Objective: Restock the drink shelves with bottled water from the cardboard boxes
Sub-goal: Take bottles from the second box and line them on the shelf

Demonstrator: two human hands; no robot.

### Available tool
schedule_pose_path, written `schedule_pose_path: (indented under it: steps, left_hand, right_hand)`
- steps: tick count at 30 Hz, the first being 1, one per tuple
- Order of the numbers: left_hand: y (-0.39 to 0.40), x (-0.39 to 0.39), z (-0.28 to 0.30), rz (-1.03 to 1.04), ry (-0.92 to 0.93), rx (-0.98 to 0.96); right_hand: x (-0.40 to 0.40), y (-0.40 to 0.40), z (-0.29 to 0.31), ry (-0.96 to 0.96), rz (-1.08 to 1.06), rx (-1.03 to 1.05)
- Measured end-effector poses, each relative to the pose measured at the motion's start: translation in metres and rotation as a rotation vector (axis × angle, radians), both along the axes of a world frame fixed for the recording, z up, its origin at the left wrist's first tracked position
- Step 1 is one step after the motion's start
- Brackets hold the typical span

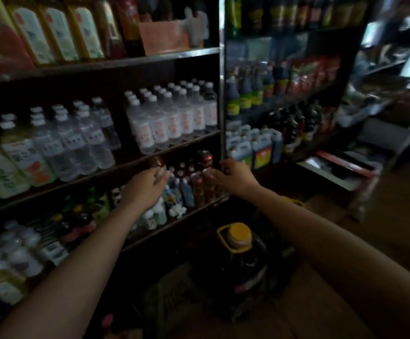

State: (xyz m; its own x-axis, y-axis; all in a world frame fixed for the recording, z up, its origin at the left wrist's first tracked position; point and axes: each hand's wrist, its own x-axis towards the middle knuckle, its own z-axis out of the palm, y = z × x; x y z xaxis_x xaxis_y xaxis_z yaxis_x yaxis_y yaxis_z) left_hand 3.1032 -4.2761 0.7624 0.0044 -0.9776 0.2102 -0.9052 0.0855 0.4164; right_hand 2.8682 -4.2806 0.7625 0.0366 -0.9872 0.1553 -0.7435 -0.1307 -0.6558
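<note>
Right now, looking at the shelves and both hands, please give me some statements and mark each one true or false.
1. Both hands reach toward the shelf of small dark bottles. True.
2. The left hand holds a water bottle. False: no water bottle is in it; its fingers are at the small bottles.
3. Clear water bottles stand on the shelf above the hands. True.
4. The big jug with the yellow cap stands on the top shelf. False: it stands low, below the hands.
5. The right hand rests on the jug. False: it is up at the shelf, near the metal post.
</note>
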Motion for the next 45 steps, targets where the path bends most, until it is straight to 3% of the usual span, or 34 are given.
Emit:
schedule_pose_path:
  steps: [11, 17, 27, 31, 37, 42, 45]
  left_hand:
    - [0.057, -0.197, -0.07, -0.351, 0.056, 0.112]
    - [0.097, -0.291, -0.161, -0.475, 0.043, 0.305]
    - [0.152, -0.383, -0.46, -0.677, -0.062, 0.572]
    - [0.17, -0.396, -0.582, -0.857, -0.221, 0.696]
    - [0.213, -0.422, -0.742, -0.917, 0.116, 0.97]
    - [0.237, -0.444, -0.841, -0.879, 0.22, 0.974]
    - [0.247, -0.452, -0.86, -0.815, 0.308, 0.927]
  right_hand:
    - [-0.171, 0.12, -0.075, -0.019, -0.312, 0.122]
    - [-0.258, 0.185, -0.164, -0.046, -0.43, 0.216]
    - [-0.339, 0.268, -0.472, -0.092, -0.621, 0.479]
    - [-0.342, 0.287, -0.588, -0.123, -0.604, 0.546]
    - [-0.338, 0.318, -0.728, -0.15, -0.617, 0.535]
    - [-0.343, 0.337, -0.791, -0.198, -0.625, 0.555]
    - [-0.342, 0.349, -0.806, -0.197, -0.622, 0.546]
